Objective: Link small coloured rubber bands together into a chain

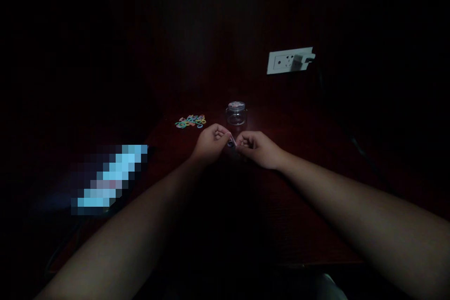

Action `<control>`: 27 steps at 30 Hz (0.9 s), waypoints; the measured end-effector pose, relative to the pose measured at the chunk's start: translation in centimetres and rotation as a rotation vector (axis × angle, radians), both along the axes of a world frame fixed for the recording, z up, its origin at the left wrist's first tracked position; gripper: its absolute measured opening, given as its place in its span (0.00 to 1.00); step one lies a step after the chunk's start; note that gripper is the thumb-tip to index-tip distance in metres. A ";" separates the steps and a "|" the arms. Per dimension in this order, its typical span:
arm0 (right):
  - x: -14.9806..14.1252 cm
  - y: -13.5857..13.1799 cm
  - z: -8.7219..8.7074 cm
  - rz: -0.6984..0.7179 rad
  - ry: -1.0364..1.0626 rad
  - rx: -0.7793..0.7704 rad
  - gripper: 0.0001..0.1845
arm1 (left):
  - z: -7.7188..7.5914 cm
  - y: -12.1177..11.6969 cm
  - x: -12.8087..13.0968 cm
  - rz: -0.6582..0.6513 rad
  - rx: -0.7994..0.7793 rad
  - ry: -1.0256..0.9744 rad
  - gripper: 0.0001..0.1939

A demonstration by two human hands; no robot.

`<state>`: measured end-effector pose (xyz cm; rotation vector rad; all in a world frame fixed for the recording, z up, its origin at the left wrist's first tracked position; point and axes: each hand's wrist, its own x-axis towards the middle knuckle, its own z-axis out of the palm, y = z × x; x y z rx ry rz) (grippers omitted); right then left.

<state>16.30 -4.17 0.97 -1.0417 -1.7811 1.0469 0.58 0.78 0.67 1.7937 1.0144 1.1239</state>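
Observation:
My left hand [211, 143] and my right hand [258, 148] meet over the dark red table, each closed in a pinch. Between their fingertips a pale pink hair tie [233, 139] is stretched into a narrow strip. A small dark ring [230, 143] shows just beneath it; whether it is held or lies on the table I cannot tell. Beyond my left hand lies a loose pile of colourful hair ties [191, 121] in green, yellow, pink and blue. A clear round jar [236, 115] with a patterned lid on stands upright behind my hands.
A lit screen [112, 178], blurred into blocks, is at the left beside my forearm. On the back wall is a white socket plate [281, 62] with a plug in it. A dark cable runs along the right side. The table's [298, 225] front edge shows below.

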 end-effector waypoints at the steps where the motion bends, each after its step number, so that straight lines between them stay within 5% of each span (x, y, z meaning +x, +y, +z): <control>1: 0.0 0.0 0.0 0.001 0.001 -0.005 0.05 | 0.0 0.0 0.0 0.004 0.005 0.003 0.07; 12: 0.1 0.1 -0.2 -0.003 0.052 -0.012 0.07 | -0.1 -0.3 0.0 -0.197 -0.038 -0.014 0.08; 20: 0.1 0.5 -0.2 -0.041 0.383 -0.158 0.10 | -0.4 0.0 -0.2 -0.269 -0.062 0.031 0.11; 27: 1.3 -0.1 0.4 0.314 0.496 -0.417 0.04 | 0.0 -0.1 -0.4 -0.359 -0.243 -0.085 0.10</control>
